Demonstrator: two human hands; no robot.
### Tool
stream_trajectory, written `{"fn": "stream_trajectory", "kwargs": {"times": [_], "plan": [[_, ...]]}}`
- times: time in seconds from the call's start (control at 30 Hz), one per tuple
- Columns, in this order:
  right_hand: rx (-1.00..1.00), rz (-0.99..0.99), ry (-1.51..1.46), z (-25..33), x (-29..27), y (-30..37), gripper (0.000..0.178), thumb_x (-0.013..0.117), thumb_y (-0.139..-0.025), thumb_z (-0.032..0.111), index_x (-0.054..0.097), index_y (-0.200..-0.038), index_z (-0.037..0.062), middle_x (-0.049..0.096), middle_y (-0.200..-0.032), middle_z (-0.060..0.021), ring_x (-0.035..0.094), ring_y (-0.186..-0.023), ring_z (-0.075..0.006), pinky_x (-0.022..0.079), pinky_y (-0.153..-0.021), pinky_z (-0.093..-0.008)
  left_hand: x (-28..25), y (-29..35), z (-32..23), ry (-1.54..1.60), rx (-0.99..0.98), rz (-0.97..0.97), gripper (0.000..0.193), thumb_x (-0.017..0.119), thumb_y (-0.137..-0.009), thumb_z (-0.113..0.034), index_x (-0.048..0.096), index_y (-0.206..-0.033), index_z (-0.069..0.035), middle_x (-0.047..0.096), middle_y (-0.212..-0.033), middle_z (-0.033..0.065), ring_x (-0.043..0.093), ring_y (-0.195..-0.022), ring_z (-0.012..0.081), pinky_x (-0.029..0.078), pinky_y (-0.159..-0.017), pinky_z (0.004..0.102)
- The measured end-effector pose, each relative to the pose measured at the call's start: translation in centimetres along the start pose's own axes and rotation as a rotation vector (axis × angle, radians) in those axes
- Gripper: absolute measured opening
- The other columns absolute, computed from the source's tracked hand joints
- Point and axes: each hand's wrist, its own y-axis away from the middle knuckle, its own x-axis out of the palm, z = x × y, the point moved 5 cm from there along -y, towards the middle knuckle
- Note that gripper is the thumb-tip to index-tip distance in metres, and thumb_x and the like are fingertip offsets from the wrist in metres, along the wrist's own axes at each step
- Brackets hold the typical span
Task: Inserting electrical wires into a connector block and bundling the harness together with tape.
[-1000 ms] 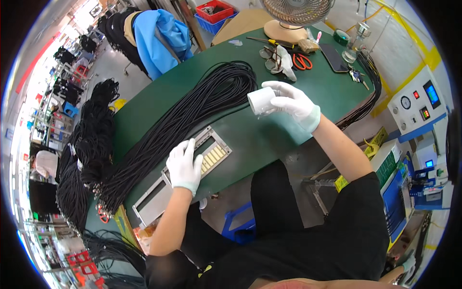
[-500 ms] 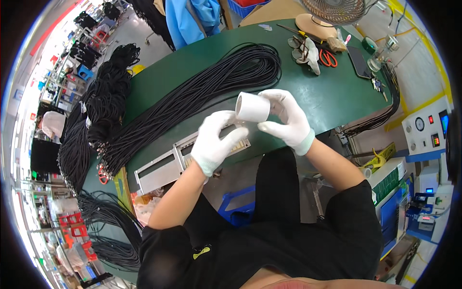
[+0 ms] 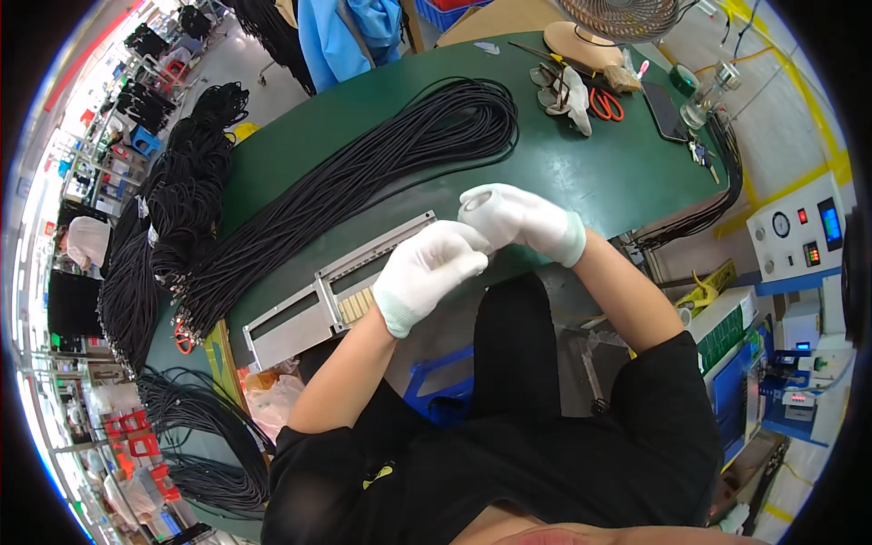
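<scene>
A white hollow roll is in my right hand, wrapped by the gloved fingers and mostly hidden by them. Just left of it, my left hand, also in a white glove, has its fingers bent and pressed together close to the roll. Whatever lies between those fingers is hidden. Below and left of the hands, a metal frame with long slots rests along the table's near edge, with pale strips in one part. The left hand covers the frame's right end.
Long black cables lie bundled across the green table, and more hang at the left. Red-handled scissors, glasses, a phone, keys and a fan occupy the far right. A control box stands at right.
My right hand has turned and lowered the roll toward me, covering most of it. My left hand's fingers have closed, and it has shifted slightly right. More of the metal frame shows.
</scene>
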Motion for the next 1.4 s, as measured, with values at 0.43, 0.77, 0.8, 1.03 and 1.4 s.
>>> {"fn": "stream_trajectory", "kwargs": {"times": [0.43,0.77,0.8,1.03,1.4], "plan": [[0.079,-0.222,0.591,8.0,-7.3,-1.0,0.067,0.080,-0.074,0.015,0.047,-0.130,0.0014,0.061,-0.102,-0.0080,0.064,-0.082,-0.0168,0.050,-0.061,-0.0268,-2.3,-5.4,5.6,0.496,-0.152,-0.207,0.014,0.068,-0.090,-0.012,0.062,-0.100,-0.005,0.062,-0.093,0.0039,0.059,-0.090,0.0145,0.048,-0.088,0.0333],[0.071,0.103,1.401,11.4,-8.8,-21.5,0.032,0.073,-0.071,0.027,0.073,-0.091,0.0026,0.072,-0.089,-0.0091,0.066,-0.074,-0.0182,0.053,-0.070,-0.0320,-4.4,-13.8,9.0,1.070,-0.240,-0.477,0.040,0.069,-0.090,-0.021,0.049,-0.110,0.008,0.044,-0.125,0.0317,0.040,-0.127,0.0454,0.036,-0.111,0.0565],[0.129,0.149,1.653,10.9,-9.5,-23.1,0.039,0.068,-0.070,0.039,0.073,-0.088,0.0048,0.071,-0.086,-0.0094,0.066,-0.074,-0.0214,0.050,-0.068,-0.0339,-3.7,-14.0,8.6,1.123,-0.282,-0.473,0.042,0.069,-0.091,-0.021,0.047,-0.113,0.008,0.039,-0.133,0.0334,0.036,-0.131,0.0464,0.035,-0.111,0.0572],[0.186,0.050,1.603,9.8,-9.6,-25.1,0.052,0.062,-0.075,0.055,0.069,-0.077,0.0044,0.065,-0.073,-0.0097,0.062,-0.074,-0.0226,0.047,-0.070,-0.0349,-6.9,-15.2,8.5,1.210,-0.218,-0.494,0.034,0.065,-0.093,-0.021,0.047,-0.114,-0.001,0.034,-0.144,0.0272,0.034,-0.135,0.0438,0.038,-0.109,0.0553],[0.600,-0.226,1.080,5.4,-12.7,-16.2,0.054,0.069,-0.075,0.062,0.068,-0.086,0.0090,0.061,-0.072,-0.0040,0.056,-0.055,-0.0155,0.044,-0.051,-0.0294,-5.6,-14.3,10.3,1.118,0.000,-0.409,0.020,0.072,-0.088,-0.024,0.060,-0.077,-0.012,0.064,-0.085,0.0015,0.058,-0.092,0.0186,0.044,-0.086,0.0427]]}}
